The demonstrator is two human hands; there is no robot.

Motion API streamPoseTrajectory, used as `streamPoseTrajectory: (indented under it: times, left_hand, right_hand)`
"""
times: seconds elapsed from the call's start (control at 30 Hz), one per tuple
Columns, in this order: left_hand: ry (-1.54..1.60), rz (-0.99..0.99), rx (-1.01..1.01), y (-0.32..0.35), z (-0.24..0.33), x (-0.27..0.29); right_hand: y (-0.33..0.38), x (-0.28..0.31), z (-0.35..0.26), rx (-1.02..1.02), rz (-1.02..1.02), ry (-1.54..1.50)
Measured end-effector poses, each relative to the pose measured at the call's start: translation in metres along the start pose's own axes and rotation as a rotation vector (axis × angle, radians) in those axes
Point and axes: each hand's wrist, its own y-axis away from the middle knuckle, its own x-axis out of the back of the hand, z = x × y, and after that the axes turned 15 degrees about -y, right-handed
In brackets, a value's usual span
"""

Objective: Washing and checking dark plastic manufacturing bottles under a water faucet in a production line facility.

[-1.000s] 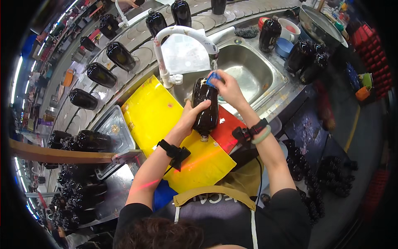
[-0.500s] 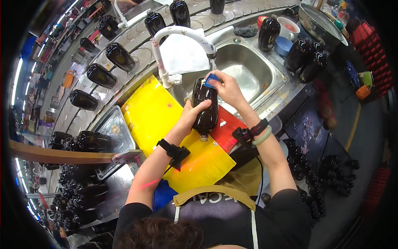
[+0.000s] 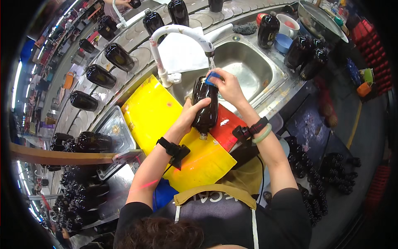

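Observation:
A glossy dark bottle (image 3: 206, 110) lies along my left hand (image 3: 194, 111), its neck pointing toward me and its base toward the sink. The thumb crosses over its side; the other fingers are hidden beneath. At the base end, my right hand (image 3: 227, 85) pinches a small blue squeegee-like pad (image 3: 213, 77) and presses it against the bottle. Just above, water runs from the white curved faucet (image 3: 209, 53). The bottle is over the near edge of the metal sink (image 3: 244, 70), above yellow (image 3: 151, 112) and red sheets (image 3: 226, 126).
Several dark bottles (image 3: 119, 57) stand on a conveyor of round plates along the left and back. More bottles (image 3: 298, 52), a white mug (image 3: 288, 25) and a blue bowl (image 3: 283, 42) are right of the sink. A clear tray (image 3: 114, 128) and wooden bar (image 3: 62, 153) lie left.
The blue pad in my right hand has shifted slightly at the bottle's base end. A hand with a dark object has appeared at the far upper left. My left hand keeps its hold.

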Motion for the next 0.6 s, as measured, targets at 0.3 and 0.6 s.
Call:
streamPoseTrajectory:
  times: [0.3,0.6]
  left_hand:
    - [-0.023,-0.048,0.032,-0.004,0.000,0.002]
    - [-0.048,-0.006,0.016,-0.006,-0.005,-0.003]
  right_hand:
    - [0.001,0.005,0.012,-0.121,0.149,0.009]
    - [0.001,0.002,0.019,-0.049,0.185,0.128]
